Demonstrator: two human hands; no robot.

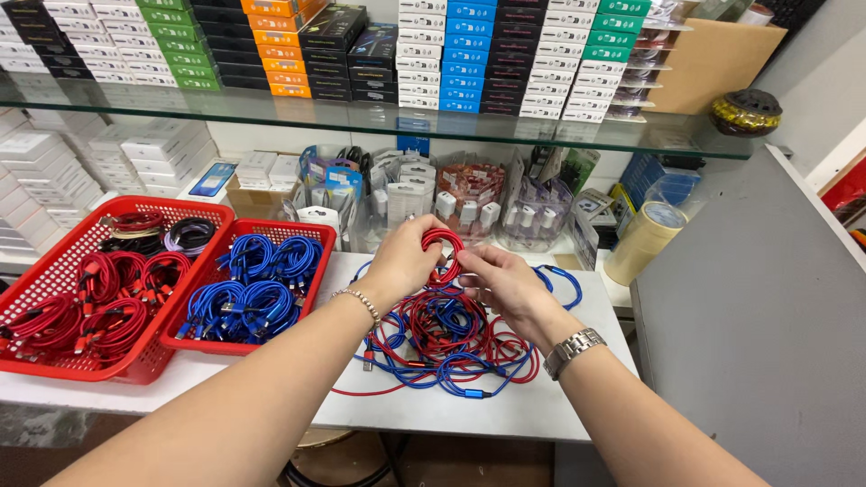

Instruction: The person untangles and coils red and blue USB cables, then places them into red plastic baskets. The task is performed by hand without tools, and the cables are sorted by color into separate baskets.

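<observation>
My left hand (401, 261) and my right hand (502, 281) both grip a small coil of red cable (444, 255), held just above a tangled pile of red and blue cables (448, 341) on the white table (541, 410). The left hand pinches the coil's left side; the right hand's fingers hold its lower right. A beaded bracelet is on my left wrist and a metal watch on my right.
To the left, one red basket (317, 275) holds coiled blue cables and a bigger red basket (135, 361) holds coiled red and dark ones. A roll of tape (642, 242) stands right. A grey panel (758, 316) borders the table. Stacked boxes fill the glass shelf (361, 115).
</observation>
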